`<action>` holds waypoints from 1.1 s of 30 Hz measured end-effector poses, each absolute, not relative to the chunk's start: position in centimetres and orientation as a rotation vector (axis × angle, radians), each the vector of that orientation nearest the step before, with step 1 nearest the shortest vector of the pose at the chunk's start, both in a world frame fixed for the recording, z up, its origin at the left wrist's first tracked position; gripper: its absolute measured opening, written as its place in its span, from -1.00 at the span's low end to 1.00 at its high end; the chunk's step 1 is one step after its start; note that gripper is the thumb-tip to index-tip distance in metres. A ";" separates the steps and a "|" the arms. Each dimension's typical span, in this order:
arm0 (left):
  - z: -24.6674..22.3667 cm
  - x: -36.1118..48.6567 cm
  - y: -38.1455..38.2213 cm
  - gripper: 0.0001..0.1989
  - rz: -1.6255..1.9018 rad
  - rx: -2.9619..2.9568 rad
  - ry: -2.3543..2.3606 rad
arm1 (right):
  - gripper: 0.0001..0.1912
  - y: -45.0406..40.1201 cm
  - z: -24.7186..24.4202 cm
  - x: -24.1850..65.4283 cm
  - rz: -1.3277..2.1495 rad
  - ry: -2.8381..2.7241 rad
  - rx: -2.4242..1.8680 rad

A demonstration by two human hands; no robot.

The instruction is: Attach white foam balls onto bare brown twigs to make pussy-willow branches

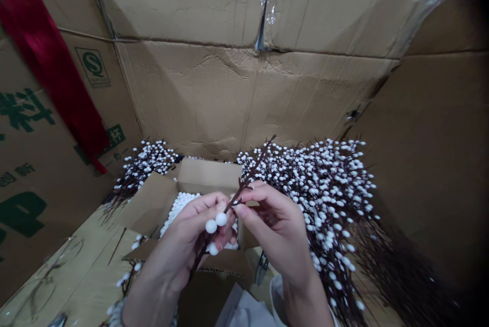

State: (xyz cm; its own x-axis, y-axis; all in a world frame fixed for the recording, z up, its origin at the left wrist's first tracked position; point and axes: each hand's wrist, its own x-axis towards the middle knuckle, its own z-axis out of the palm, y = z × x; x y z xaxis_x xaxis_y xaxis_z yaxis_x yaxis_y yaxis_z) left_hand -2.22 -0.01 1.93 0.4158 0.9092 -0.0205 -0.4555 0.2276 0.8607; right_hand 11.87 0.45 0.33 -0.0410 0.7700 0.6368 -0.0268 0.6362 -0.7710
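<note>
I am looking down through the head camera at two bare hands working over an open carton (208, 174); the left hand (196, 217) is wrapping its fingers around a brown stem (241, 187), grasping it below its middle; the stem is slanting up and to the right above the carton, its bare tip pointing toward the cardboard wall (191, 87); three white balls (221, 219) are showing on the lower part of the stem, close by the left fingers; the right hand (280, 222) is bringing its thumb and forefinger to the short side twigs, the fingertips bending inward around them, though I cannot tell whether they are pinching a twig or something small; loose white beads (183, 205) are filling the carton beneath; a large heap of white-budded branches (317, 184) is lying to the right, and a smaller bunch (147, 161) is resting behind the carton on the left; dark stems (405, 271) are spreading at the lower right; a dark tool (262, 268) is lying beside the right wrist, partly hidden; a red ribbon (53, 47) is hanging at the upper left, in front of green-printed cardboard (23, 164).
</note>
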 end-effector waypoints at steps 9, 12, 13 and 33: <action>1.9 -2.1 -0.3 -0.71 1.055 0.926 0.650 | -0.78 0.8 0.5 11.7 0.798 -1.363 -0.628; 2.0 -1.8 -0.8 -0.70 1.119 0.911 0.712 | -0.73 1.2 0.1 11.4 0.965 -1.209 -0.601; 2.0 -1.7 -0.9 -0.67 1.140 0.913 0.723 | -0.73 1.3 -0.1 11.4 1.002 -1.166 -0.590; 1.5 -0.8 -0.1 -0.73 1.420 0.873 0.820 | -0.86 0.4 0.4 11.8 0.960 -1.158 -0.597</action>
State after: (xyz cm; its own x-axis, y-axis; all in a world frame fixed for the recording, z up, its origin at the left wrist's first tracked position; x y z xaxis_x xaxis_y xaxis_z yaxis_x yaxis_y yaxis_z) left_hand -0.84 -0.09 1.54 0.0006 0.9993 0.0379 -0.4670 -0.0332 0.8836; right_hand 11.80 0.43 0.43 0.0953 0.8691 0.4854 -0.3164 0.4888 -0.8130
